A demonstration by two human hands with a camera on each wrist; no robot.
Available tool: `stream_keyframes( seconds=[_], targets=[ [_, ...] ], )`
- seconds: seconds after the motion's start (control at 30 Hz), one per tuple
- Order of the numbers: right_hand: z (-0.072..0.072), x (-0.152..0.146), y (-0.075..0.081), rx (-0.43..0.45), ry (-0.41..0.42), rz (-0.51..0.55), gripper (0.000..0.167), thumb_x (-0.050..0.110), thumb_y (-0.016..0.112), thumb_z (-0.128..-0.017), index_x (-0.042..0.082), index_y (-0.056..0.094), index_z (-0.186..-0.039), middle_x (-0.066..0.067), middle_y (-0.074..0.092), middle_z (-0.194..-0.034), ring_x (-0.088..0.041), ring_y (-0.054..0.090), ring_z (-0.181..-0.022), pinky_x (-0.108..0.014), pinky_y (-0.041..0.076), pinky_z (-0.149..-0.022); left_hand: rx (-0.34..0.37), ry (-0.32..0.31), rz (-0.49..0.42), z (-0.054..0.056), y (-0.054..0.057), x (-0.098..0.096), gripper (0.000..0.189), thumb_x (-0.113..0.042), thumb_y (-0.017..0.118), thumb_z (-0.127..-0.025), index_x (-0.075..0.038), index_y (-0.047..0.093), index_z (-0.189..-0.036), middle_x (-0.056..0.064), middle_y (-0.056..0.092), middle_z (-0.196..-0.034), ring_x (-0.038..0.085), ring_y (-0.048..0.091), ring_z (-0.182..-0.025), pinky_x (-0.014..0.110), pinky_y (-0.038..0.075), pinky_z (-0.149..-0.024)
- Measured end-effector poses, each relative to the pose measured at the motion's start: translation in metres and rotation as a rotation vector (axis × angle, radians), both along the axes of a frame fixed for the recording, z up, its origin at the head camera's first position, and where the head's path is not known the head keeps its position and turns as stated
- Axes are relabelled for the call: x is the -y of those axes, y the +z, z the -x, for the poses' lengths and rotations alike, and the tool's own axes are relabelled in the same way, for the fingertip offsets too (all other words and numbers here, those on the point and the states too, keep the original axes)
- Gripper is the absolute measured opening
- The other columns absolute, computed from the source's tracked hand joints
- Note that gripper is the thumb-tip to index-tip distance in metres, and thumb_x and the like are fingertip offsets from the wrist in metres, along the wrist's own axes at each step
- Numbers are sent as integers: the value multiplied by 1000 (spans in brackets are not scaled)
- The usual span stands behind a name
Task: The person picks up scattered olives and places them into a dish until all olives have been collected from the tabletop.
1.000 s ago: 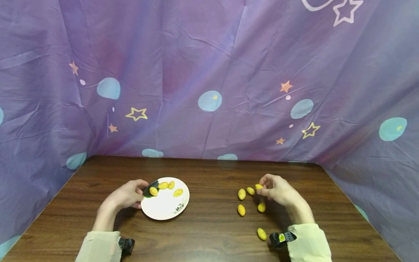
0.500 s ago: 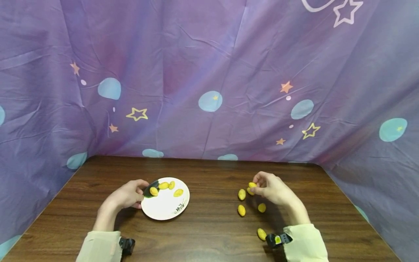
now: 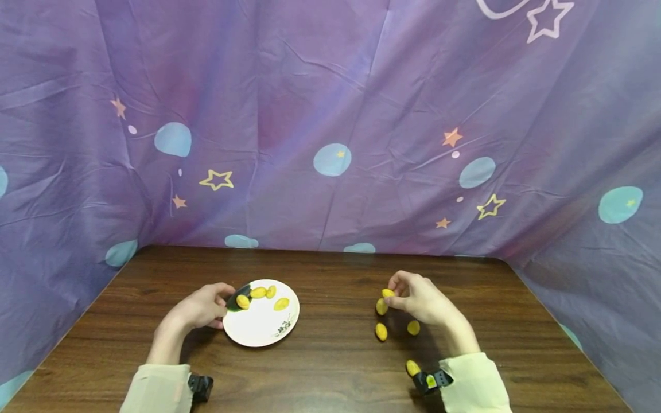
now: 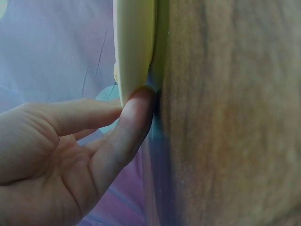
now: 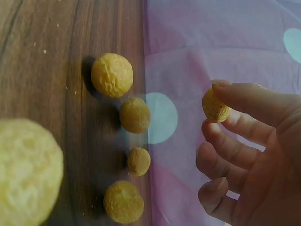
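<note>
- Working from afar, I took the plate (image 3: 258, 337) as my landmark; it sat at the level of the brown table (image 3: 330, 373), with four yellow pieces (image 3: 281, 304) on it.
- The left hand (image 3: 203, 307) was at the plate's left edge, thumb and finger pinching the rim; whether that edge was slightly raised I could not tell; I judged the plate stiff, smooth and breakable, best held by that rim.
- The right hand (image 3: 420, 298), well to the right of the plate, pinched one yellow oval (image 5: 216, 106) between thumb and fingertip, off the table; its remaining fingers were bent and held nothing.
- That oval was small and wrinkled; I judged it light, fairly firm and not very slippery, though its roundness could let it roll from a careless pinch; I favoured a gentle hold across its middle.
- Five loose ovals (image 5: 113, 75) lay to the right of the plate.
</note>
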State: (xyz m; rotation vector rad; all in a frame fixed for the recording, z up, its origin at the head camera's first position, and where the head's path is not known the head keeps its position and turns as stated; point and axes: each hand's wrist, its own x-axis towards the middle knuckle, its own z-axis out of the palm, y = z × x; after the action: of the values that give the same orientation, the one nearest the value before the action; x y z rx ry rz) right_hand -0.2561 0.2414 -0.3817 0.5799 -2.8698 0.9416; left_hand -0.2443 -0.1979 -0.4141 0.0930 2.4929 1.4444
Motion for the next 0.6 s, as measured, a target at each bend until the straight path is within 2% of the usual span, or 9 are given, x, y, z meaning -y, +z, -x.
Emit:
stream_keyframes(
  seconds=[0.27,0.6],
  targets=[
    [-2,12,1,-12,39,2,19,14,77,-81,11,60,-89,4,60,-75,-13,54,-66,-27,45,-59,6,3,24,1,2,0,53,15,50,-80,14,44,-133,18,51,-92,23,56,-74,33,57,-64],
    [0,41,1,-19,102,-11,20,11,77,-80,10,59,-89,6,59,-71,-10,57,-62,-27,48,-57,3,2,-15,-1,1,0,53,16,49,-78,15,44,-131,18,51,-88,22,55,-71,32,56,-62]
  ],
)
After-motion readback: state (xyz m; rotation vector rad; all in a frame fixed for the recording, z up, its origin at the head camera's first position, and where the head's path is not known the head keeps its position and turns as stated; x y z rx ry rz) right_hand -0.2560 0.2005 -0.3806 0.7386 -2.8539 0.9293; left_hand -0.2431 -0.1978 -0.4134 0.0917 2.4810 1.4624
